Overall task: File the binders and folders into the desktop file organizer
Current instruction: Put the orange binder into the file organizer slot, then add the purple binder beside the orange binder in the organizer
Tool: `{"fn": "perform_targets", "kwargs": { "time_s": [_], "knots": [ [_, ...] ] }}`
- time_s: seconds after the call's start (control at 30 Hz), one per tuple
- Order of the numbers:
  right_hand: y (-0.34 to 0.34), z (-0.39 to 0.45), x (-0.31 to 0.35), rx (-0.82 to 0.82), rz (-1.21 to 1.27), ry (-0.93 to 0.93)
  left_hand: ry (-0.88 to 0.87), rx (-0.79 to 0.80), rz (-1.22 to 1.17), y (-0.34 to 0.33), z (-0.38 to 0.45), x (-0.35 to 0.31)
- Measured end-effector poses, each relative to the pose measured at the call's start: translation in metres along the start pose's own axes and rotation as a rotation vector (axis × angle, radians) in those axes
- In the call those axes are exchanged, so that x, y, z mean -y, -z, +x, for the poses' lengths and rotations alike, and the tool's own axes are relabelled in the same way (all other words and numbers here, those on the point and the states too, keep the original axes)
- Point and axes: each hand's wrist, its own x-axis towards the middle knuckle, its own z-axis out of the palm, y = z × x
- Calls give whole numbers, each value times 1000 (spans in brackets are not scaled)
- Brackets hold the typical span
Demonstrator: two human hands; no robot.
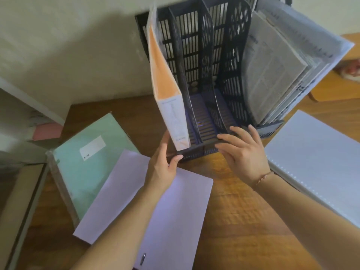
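Orange binder (pixel 165 75) stands upright in the leftmost slot of the file organizer (pixel 204 55), spine facing out, so the label stays readable and it can be pulled by the spine. Left hand (pixel 162 164) grips the organizer's front left corner, thumb hooked on the front lip and fingers up against the base of the binder's spine; my read is it's steadying the rack and nudging the binder home. Right hand (pixel 241 151) rests spread and flat-fingered on the front lip by the middle slots, gripping nothing, probably bracing the rack against sliding back. Hands are apart, one at each side of the front edge. The two middle slots look empty; the rightmost holds a leaning stack of papers and clear sleeves (pixel 276 71). Organizer sits at the desk's (pixel 233 201) far edge against the wall. Still to file: green folder (pixel 85 158) near the left edge, lilac folder (pixel 152 203) overlapping it at the near edge under the left forearm, white folder (pixel 315 156) at the right edge.
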Motion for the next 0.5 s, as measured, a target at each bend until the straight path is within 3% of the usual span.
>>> {"fn": "perform_targets", "kwargs": {
  "time_s": [0.17,0.33,0.43,0.5],
  "knots": [
    [-12,12,9,78,69,-107,131,-96,19,1,29,1],
    [-3,20,19,144,86,-184,224,21,160,11,43,-3],
    [1,-6,39,101,107,-88,186,61,406,46,25,13],
    [1,-23,71,305,167,-118,279,-15,658,77,-3,29]
  ]
}}
